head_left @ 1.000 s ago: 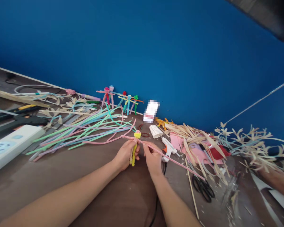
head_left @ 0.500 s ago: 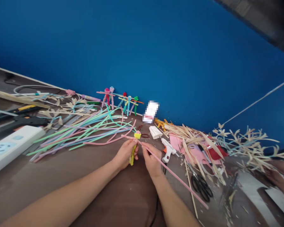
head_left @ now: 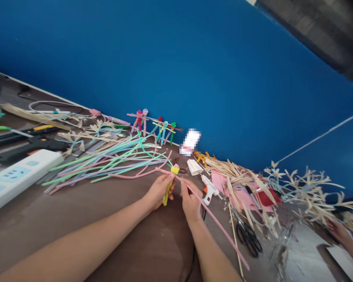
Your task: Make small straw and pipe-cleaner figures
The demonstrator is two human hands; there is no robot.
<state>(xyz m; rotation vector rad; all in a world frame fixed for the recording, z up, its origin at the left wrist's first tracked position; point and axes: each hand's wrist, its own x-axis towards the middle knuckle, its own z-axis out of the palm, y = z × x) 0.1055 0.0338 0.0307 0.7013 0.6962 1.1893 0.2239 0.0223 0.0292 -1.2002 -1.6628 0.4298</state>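
We take the white glue gun (head_left: 209, 188) as our marker on the counter (head_left: 91, 227). Just left of it, our left hand (head_left: 159, 191) is closed around the body of the yellow figure (head_left: 168, 192). Our right hand (head_left: 191, 199), between the figure and the gun, pinches the pink pipe cleaner (head_left: 214, 220) where it crosses under the figure's yellow head. We judge the long free end to be the main risk. It trails past the gun toward the scissors (head_left: 248, 238) lying beyond it, and any turn of the wrist could sweep it into the gun, the blades or the straw strips (head_left: 241, 172) behind the gun and drag them about. The short pink end, left of the figure, lies against the loose heap of pastel pipe cleaners (head_left: 106, 162) and could tangle there. A loose pinch might also let the wrap slip off the thin neck. Our fingers cover the crossing itself, so we cannot tell how many turns the pink wire makes or whether it is tight. The figure's lower end is partly hidden in the left palm. Behind the gun a white item (head_left: 190, 141) by the wall is blurred beyond reading. Far right of the gun another person's hand (head_left: 338, 231) is cut by the frame edge, and what it touches is unclear.
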